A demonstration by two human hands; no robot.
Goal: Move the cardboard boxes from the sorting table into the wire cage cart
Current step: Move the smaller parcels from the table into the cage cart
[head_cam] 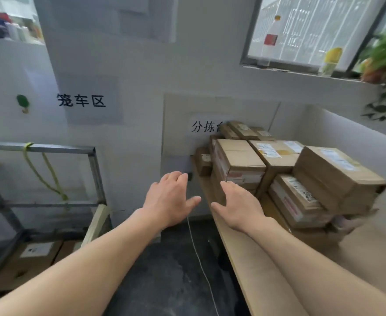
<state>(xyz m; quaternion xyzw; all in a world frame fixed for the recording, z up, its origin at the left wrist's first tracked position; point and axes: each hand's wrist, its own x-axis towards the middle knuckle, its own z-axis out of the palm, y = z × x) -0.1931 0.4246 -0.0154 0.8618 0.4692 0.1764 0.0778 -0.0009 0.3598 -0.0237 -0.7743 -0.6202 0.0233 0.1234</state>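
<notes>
Both hands are empty, fingers spread. The left hand (168,197) and right hand (238,205) hover apart. The stacked cardboard boxes (239,164) are just past the right fingertips.

My table with boxes

I see a light wood sorting table (244,258) on my right. Brown cardboard boxes (239,160) sit on it, piled up near the wall.

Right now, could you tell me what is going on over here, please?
A person is clearing cardboard boxes off the sorting table into the wire cage cart on the left. Both hands are empty and open, reaching toward the stack: the left hand is over the floor gap beside the table, the right hand close to the nearest box. A couple of boxes already lie in the cart; many remain on the table.
</notes>
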